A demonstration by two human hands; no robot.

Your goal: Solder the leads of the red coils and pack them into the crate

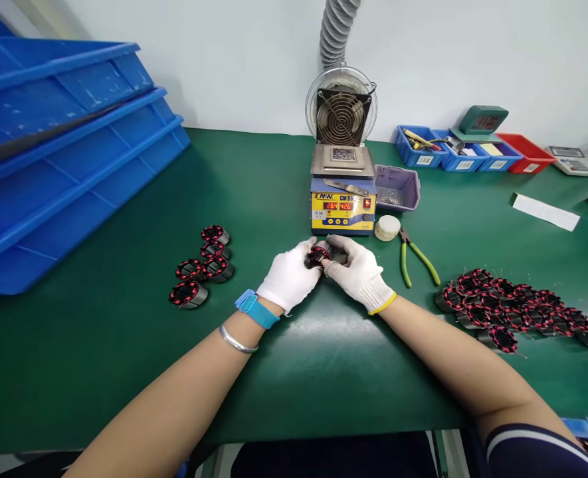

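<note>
I have a small wound core between my hands, just in front of the yellow-faced heating unit, near the middle of the bench. It is a short ring: dark, metallic-looking sides, with red and black showing around the end turned up to me. My fingers cover much of it, so I can't make out its wire ends. My left hand, in a white glove, grasps it from the left; my right hand, gloved too and greyed at the fingertips, closes on it from the other side.

Beyond it, the unit shows red digits, and a metal blade lies on it. To its right stand a purple tray and a round whitish block, with green-handled cutters just beside on the green bench top. Five similar cores sit off to my left; a larger, tightly packed cluster lies beyond my right forearm.
</note>
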